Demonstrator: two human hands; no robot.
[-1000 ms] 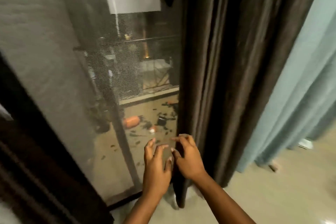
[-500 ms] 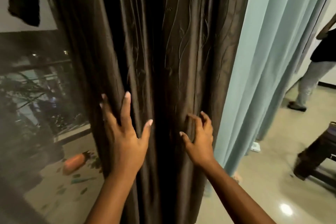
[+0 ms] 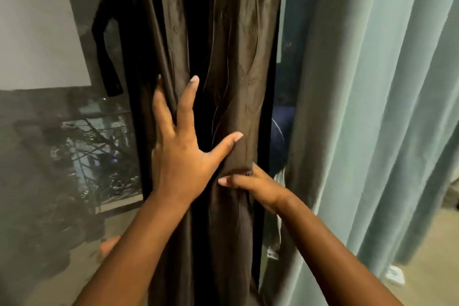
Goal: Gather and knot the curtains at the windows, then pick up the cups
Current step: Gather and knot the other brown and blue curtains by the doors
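Head view, looking forward and down along both of my forearms to the brown curtain [image 3: 238, 62], the landmark for every position given below. It hangs in a gathered column of vertical folds at the middle of the picture.

My left hand [image 3: 181, 156] lies on the front of the brown curtain with its fingers [image 3: 188, 104] spread and nearly straight. The outermost fingers tuck behind the curtain's left edge, a fold runs between two of them, and the thumb reaches right across the cloth. The hand presses and cups the fabric; no finger is curled closed around it.

My right hand [image 3: 258, 185] sits just below and to the right of the left one, at the curtain's right edge. Its thumb lies across the front and its fingers curl round behind, so that it pinches a bunch of the fabric, which narrows at that place.

Left of the brown curtain is the window [image 3: 62, 131]; through the glass a pale wall, a railing and foliage show dimly. Right of the brown curtain, with a dark gap between, hangs a pale blue-green curtain [image 3: 372, 107] in long pleats down to the floor [image 3: 422, 251]. Something small and white lies on the floor at its foot; I cannot tell what.
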